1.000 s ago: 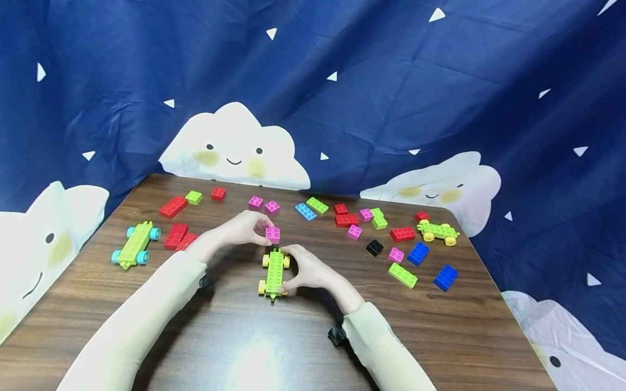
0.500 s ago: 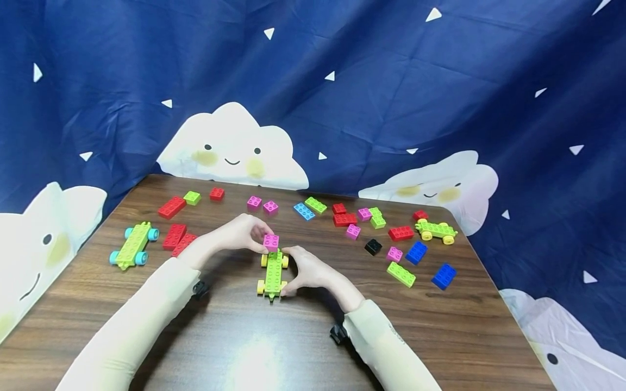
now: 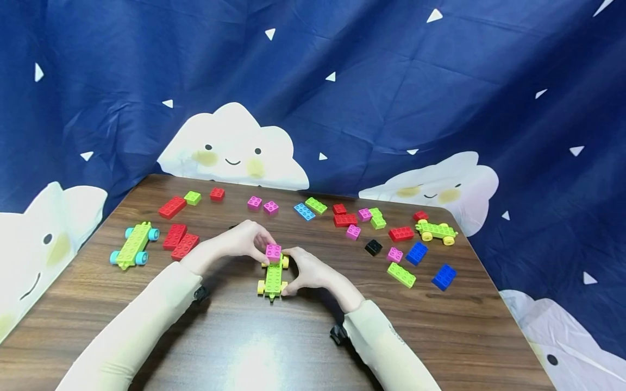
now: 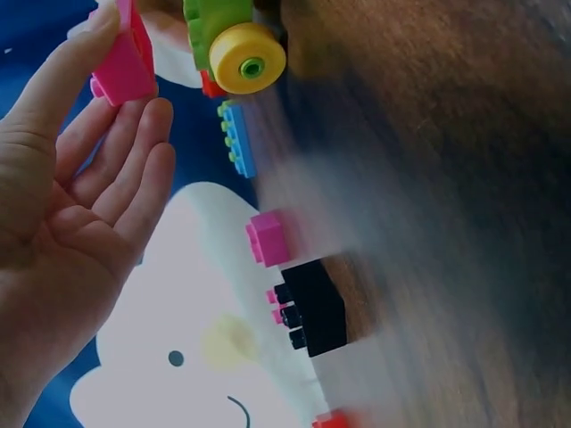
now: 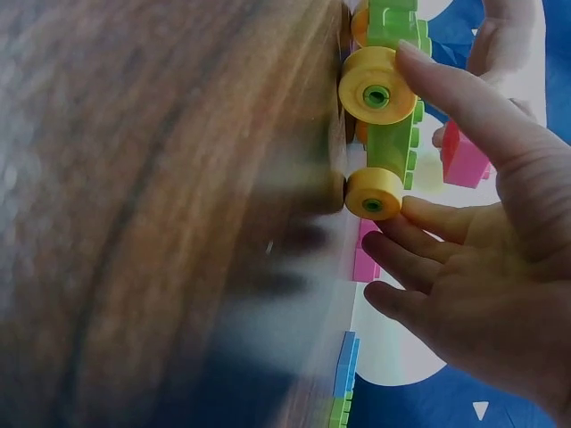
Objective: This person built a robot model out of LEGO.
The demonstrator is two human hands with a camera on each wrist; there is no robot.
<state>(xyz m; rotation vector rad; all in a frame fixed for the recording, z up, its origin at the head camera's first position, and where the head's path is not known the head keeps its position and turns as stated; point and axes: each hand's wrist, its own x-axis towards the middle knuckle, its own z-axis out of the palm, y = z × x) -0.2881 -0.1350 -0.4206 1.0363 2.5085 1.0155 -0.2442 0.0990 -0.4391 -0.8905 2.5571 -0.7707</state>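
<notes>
My left hand (image 3: 246,239) pinches a pink building brick (image 3: 273,253) between thumb and fingertips. The brick is just above the far end of a lime-green toy car base (image 3: 273,282) with yellow wheels. A gap shows between brick and studs in the right wrist view, where the pink brick (image 5: 464,159) hangs beside the base. My right hand (image 3: 309,270) grips the base from its right side, thumb at the near yellow wheel (image 5: 375,86) and fingers at the far wheel (image 5: 373,193). In the left wrist view, the thumb partly covers the pink brick (image 4: 128,58).
Left stands a green car base with blue wheels (image 3: 134,245), near red bricks (image 3: 174,237). A black brick (image 4: 314,309) stands beyond my left hand. Pink, blue and green bricks lie along the back. At right are another yellow-wheeled base (image 3: 437,231) and blue bricks (image 3: 444,277).
My left hand has brought the pink brick nearer, from beyond the car base to over its far end. The right hand stays on the base.
</notes>
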